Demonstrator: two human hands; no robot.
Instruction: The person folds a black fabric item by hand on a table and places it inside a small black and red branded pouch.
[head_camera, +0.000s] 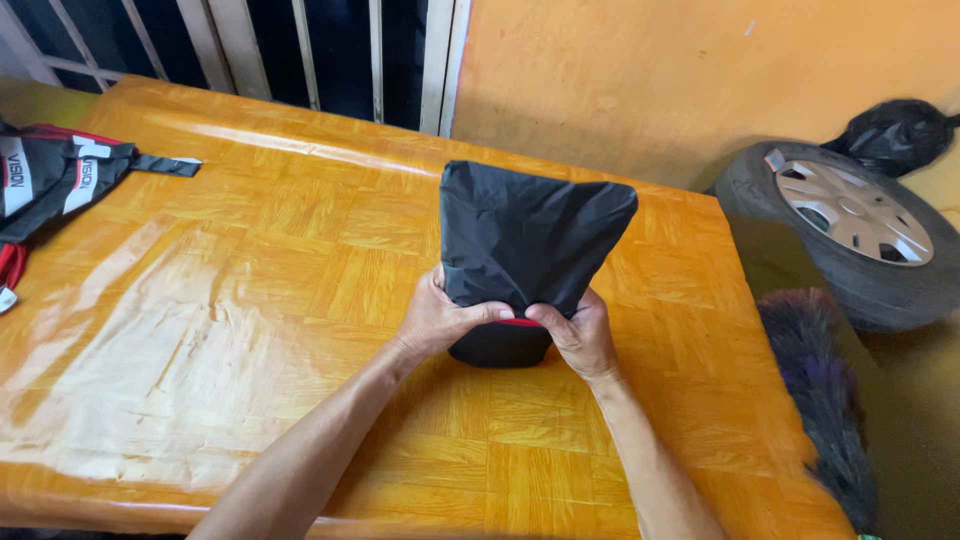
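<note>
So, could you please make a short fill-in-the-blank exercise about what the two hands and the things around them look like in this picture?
1. Both the left hand and the right hand grip the lower part of a ____ fabric bundle.
2. The bundle stands on a glossy ____ table.
3. Right of the table, a car ____ with a silver hubcap leans at the wall.
4. At the table's far left edge lies another black, ____ and white fabric item.

Missing words: black; orange; tyre; red
</note>
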